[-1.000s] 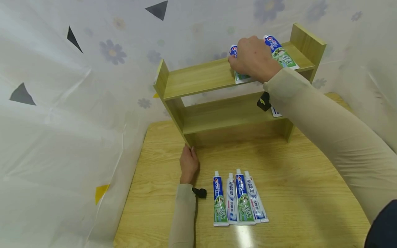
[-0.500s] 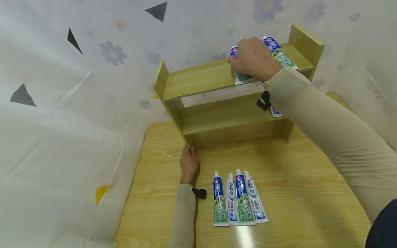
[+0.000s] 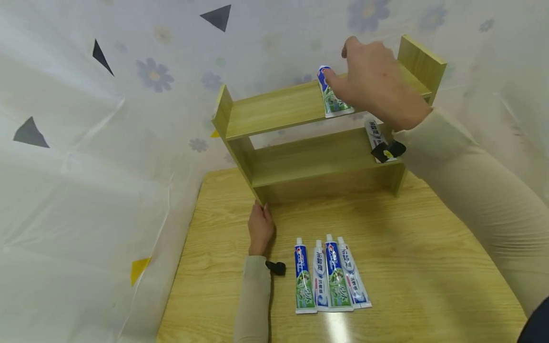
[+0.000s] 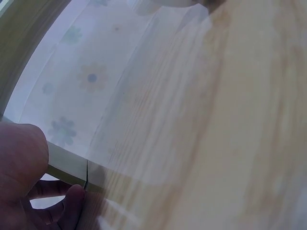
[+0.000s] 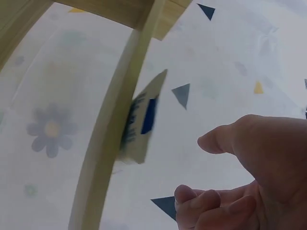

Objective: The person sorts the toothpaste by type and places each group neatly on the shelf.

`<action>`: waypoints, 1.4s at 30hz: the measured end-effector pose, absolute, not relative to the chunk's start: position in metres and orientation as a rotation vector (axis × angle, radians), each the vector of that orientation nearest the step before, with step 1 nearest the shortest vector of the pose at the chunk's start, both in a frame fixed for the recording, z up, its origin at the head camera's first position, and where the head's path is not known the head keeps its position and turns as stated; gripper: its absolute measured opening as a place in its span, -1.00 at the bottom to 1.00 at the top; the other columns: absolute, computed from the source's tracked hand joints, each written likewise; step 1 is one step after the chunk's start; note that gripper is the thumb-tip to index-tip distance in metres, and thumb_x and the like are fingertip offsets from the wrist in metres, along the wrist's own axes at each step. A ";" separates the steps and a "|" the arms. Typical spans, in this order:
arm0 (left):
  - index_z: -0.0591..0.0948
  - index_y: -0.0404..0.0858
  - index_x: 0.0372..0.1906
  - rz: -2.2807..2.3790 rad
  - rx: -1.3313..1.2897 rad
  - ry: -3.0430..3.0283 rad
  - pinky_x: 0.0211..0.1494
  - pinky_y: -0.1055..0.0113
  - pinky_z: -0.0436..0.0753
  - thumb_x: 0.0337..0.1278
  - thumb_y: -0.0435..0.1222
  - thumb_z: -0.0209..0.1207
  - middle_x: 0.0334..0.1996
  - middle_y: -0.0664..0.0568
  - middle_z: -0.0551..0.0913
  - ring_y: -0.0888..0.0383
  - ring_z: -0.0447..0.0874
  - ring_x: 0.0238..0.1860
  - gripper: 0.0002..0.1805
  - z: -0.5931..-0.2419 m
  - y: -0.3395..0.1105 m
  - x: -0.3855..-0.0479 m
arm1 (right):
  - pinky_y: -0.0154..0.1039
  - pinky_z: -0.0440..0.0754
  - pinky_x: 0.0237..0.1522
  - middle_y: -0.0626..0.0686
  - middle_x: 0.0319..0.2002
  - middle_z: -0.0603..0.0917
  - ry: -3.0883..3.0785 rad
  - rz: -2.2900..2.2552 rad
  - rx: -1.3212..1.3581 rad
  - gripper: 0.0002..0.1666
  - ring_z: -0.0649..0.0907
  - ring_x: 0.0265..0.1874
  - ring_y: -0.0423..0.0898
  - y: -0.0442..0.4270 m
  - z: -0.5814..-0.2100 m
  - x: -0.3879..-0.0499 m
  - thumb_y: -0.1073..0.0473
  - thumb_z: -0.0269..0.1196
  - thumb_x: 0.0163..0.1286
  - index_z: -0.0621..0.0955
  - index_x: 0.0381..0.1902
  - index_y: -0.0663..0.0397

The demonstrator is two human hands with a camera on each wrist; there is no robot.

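My left hand [image 3: 260, 229] grips the lower front end of the left side panel of a wooden two-tier shelf [image 3: 296, 166]; the left wrist view shows its thumb and fingers at the panel's edge. My right hand [image 3: 379, 78] is raised over the upper board, holding nothing, its thumb and fingers apart in the right wrist view. Beside its thumb a blue-and-green toothpaste tube [image 3: 334, 102] lies on the upper board. The part of that board further right is hidden behind the hand. On the lower board is a white toothpaste tube [image 3: 374, 131], partly covered by the right wrist's camera.
Several tubes lie side by side on the wooden table [image 3: 407, 267] in front of the shelf: a blue-and-green toothpaste tube [image 3: 305, 281] at the left, a white toothpaste tube [image 3: 355, 281] at the right. Behind the shelf hangs a flower-patterned sheet [image 3: 171, 119].
My right hand has let go of the blue-and-green toothpaste tube on the upper board and moved right, now covering the other tube there. The lower board's white tube shows more. The left hand stays put.
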State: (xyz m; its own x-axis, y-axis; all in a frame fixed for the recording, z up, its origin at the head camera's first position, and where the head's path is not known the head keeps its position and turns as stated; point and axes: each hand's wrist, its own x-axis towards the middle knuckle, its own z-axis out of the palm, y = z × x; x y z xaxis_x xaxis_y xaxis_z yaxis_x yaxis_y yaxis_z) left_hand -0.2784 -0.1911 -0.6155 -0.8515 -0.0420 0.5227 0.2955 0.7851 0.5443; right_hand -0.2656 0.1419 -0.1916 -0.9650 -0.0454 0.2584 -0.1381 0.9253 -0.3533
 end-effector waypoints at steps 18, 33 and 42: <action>0.54 -0.36 -0.03 -0.865 -0.183 -2.453 -0.25 -0.24 0.64 0.78 -0.18 -0.04 -0.32 -0.28 0.65 -0.35 0.72 -0.32 -0.70 -0.617 -0.188 -0.286 | -0.44 0.29 -0.56 0.11 -0.51 0.60 -2.342 0.786 0.241 -0.66 0.46 -0.62 -0.10 0.180 -0.274 -0.173 0.01 0.30 0.59 0.61 -0.14 0.23; 0.55 -0.38 0.00 -0.885 -0.167 -2.462 -0.27 -0.23 0.63 0.80 -0.15 -0.10 -0.29 -0.29 0.67 -0.34 0.73 -0.30 -0.64 -0.602 -0.183 -0.275 | -0.32 0.24 -0.62 -0.09 -0.64 0.42 -2.650 0.839 0.232 -0.65 0.36 -0.71 -0.21 0.158 -0.413 -0.139 0.13 0.36 0.53 0.46 -0.42 0.02; 0.57 -0.36 0.05 -0.887 -0.166 -2.476 -0.19 -0.26 0.66 0.78 -0.18 -0.07 -0.23 -0.29 0.72 -0.33 0.78 -0.22 -0.67 -0.595 -0.182 -0.270 | -0.33 0.27 -0.60 -0.08 -0.63 0.43 -2.850 0.952 0.194 -0.66 0.41 -0.66 -0.18 0.143 -0.460 -0.128 0.10 0.36 0.55 0.47 -0.39 0.01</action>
State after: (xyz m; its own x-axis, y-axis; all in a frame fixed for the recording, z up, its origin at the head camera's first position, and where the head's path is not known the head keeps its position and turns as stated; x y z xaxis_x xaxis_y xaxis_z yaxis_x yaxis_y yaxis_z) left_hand -0.2698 -0.1818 -0.5946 -0.8672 -0.0522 0.4952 0.2742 0.7800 0.5625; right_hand -0.1282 0.1433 -0.4602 -0.9832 -0.0801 0.1640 -0.1626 0.7926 -0.5876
